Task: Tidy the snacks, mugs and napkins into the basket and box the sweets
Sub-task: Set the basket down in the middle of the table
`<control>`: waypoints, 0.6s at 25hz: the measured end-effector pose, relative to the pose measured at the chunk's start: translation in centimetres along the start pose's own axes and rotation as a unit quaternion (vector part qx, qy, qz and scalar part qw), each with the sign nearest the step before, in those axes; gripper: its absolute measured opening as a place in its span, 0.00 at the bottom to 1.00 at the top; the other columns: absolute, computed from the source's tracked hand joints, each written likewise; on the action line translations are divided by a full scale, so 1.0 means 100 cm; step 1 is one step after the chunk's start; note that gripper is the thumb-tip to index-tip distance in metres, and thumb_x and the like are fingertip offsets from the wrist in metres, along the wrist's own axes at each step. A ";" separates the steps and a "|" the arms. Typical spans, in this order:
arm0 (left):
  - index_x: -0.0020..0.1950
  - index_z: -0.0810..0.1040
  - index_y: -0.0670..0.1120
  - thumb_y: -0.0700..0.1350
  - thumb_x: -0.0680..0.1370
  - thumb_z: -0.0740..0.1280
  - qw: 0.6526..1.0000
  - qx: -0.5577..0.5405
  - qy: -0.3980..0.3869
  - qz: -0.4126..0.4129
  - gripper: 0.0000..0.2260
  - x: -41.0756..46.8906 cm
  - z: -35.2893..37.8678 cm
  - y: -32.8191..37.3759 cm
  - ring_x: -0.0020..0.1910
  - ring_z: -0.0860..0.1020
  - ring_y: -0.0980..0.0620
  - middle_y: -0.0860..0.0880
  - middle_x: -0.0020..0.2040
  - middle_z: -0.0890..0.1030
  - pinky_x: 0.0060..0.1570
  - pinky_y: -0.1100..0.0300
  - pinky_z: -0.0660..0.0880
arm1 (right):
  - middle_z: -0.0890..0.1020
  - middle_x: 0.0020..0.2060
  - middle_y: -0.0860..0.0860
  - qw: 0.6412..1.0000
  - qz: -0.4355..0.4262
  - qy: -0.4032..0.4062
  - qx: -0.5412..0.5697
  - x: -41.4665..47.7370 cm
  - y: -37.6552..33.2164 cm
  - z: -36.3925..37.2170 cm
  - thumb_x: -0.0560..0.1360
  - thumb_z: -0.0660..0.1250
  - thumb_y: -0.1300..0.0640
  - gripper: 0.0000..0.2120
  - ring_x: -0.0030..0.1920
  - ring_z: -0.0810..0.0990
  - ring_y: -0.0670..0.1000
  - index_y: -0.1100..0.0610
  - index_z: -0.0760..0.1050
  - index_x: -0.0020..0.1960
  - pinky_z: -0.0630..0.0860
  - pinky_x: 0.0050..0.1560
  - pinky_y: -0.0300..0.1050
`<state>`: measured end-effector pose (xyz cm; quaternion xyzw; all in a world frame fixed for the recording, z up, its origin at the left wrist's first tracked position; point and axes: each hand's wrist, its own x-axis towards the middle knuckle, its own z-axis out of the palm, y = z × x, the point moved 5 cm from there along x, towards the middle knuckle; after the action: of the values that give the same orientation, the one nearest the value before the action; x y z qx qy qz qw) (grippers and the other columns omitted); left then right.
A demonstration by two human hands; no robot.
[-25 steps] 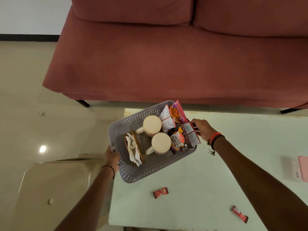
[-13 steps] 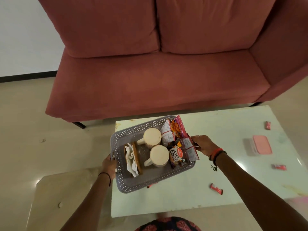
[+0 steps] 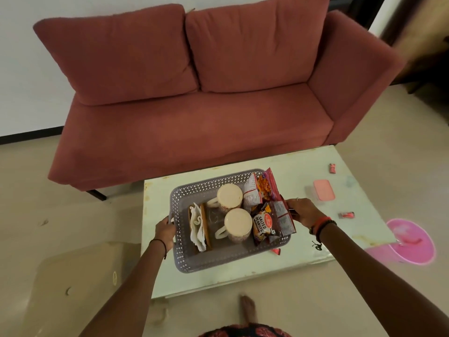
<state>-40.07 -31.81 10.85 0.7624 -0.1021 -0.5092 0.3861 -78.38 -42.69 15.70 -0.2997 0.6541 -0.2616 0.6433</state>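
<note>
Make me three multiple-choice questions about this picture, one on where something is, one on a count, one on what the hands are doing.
1. Where is the napkin holder in the basket?
A. at the person's left end
B. at the right end
C. between the mugs

2. How many mugs are in the basket?
A. one
B. two
C. three

3. What are the hands doing?
A. both hang free
B. only one grips the basket
C. each grips one end of the basket

Answers:
1 A, it stands beside the left hand.
2 B, the far mug and near mug sit side by side.
3 C, the left hand and right hand clasp opposite rims.
</note>
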 end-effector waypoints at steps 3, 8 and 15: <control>0.65 0.75 0.44 0.35 0.77 0.63 1.000 0.010 -0.006 0.000 0.16 -0.012 0.036 -0.002 0.51 0.76 0.41 0.41 0.56 0.79 0.50 0.45 0.75 | 0.78 0.41 0.59 1.000 0.009 0.020 0.005 0.001 0.004 -0.039 0.75 0.63 0.69 0.04 0.44 0.76 0.58 0.69 0.75 0.49 0.75 0.46 0.47; 0.65 0.74 0.44 0.35 0.76 0.64 1.000 0.007 -0.007 -0.002 0.17 -0.024 0.104 -0.005 0.49 0.77 0.43 0.40 0.59 0.79 0.48 0.51 0.75 | 0.79 0.40 0.59 1.000 0.018 0.019 -0.011 0.017 0.000 -0.102 0.76 0.62 0.69 0.06 0.44 0.77 0.59 0.68 0.75 0.42 0.76 0.54 0.54; 0.65 0.74 0.43 0.36 0.77 0.64 1.000 -0.003 0.009 -0.017 0.17 -0.020 0.197 -0.013 0.51 0.76 0.44 0.41 0.60 0.78 0.50 0.49 0.74 | 0.78 0.47 0.62 0.997 0.032 0.036 -0.062 0.077 -0.013 -0.176 0.76 0.56 0.75 0.12 0.48 0.75 0.60 0.75 0.74 0.56 0.76 0.54 0.55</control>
<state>-58.11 -39.42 7.73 0.7673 -0.0845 -0.5094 0.3802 -95.85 -49.94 11.95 -0.3082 0.7010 -0.2100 0.6079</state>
